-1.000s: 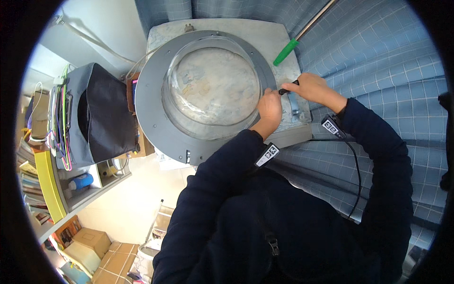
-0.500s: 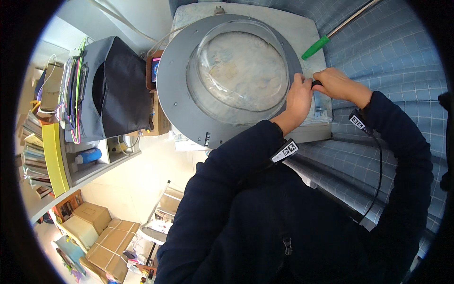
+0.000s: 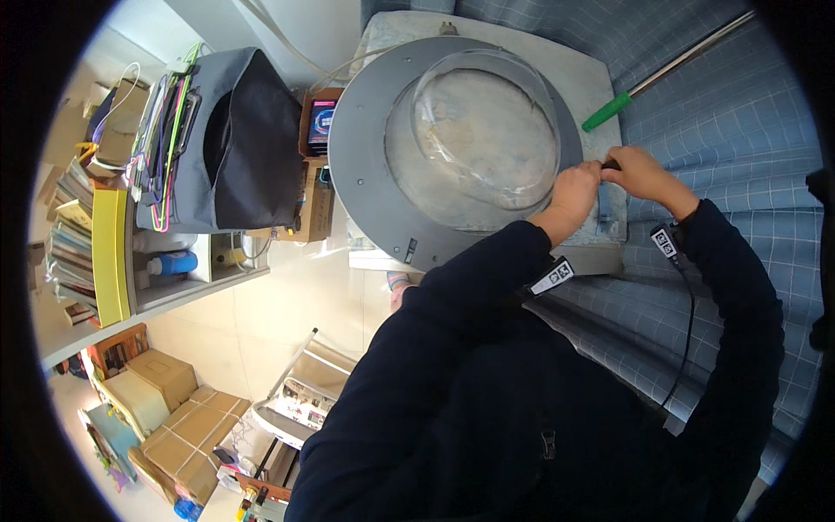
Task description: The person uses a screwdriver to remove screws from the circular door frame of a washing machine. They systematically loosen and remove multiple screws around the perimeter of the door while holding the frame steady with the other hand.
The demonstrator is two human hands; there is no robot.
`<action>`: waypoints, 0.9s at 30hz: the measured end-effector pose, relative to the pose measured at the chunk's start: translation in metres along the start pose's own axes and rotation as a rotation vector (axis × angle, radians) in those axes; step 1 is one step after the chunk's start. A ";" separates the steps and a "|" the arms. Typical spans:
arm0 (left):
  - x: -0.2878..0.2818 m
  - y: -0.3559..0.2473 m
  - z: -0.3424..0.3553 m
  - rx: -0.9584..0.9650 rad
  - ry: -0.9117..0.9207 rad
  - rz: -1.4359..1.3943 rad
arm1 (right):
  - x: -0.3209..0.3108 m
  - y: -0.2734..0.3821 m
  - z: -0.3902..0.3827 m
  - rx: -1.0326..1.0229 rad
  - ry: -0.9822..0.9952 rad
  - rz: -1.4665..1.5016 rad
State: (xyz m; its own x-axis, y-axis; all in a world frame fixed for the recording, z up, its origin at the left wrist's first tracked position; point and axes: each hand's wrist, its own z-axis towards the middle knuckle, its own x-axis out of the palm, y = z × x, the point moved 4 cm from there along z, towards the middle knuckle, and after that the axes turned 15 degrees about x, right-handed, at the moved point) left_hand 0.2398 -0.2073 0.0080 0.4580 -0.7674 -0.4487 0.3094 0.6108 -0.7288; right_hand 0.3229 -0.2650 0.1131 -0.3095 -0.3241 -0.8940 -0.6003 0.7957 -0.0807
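A large grey ring with a clear, bowl-shaped glass dome in it, much like a washing machine door, lies on a pale, stained top. My left hand is closed at the ring's right edge; whatever its fingers pinch is hidden. Just right of it, my right hand is closed around a small black thing, perhaps a tool handle. The fingertips of both hands almost meet there.
A pole with a green grip leans at the upper right before a blue checked curtain. Left stand a dark fabric bin with hangers, and a shelf with a blue bottle. Cardboard boxes lie lower left.
The view has shifted, so most of the scene sits further right. My hands have drawn closer together at the ring's right edge, and my left fingers are more curled.
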 end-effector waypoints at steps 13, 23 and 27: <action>-0.036 0.022 0.023 0.127 0.340 -0.006 | 0.002 0.034 -0.004 -0.320 -0.125 -0.304; 0.041 0.033 0.001 -0.029 0.193 0.054 | 0.019 0.002 -0.025 -0.321 -0.236 -0.211; 0.071 0.036 0.008 -0.133 0.031 -0.054 | 0.026 -0.026 -0.001 0.045 0.103 0.232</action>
State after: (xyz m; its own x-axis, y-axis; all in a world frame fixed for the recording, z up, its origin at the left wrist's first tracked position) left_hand 0.2899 -0.2383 -0.0461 0.4168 -0.8056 -0.4211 0.2191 0.5386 -0.8136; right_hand 0.3298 -0.2948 0.0928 -0.5100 -0.1784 -0.8415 -0.4713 0.8763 0.0998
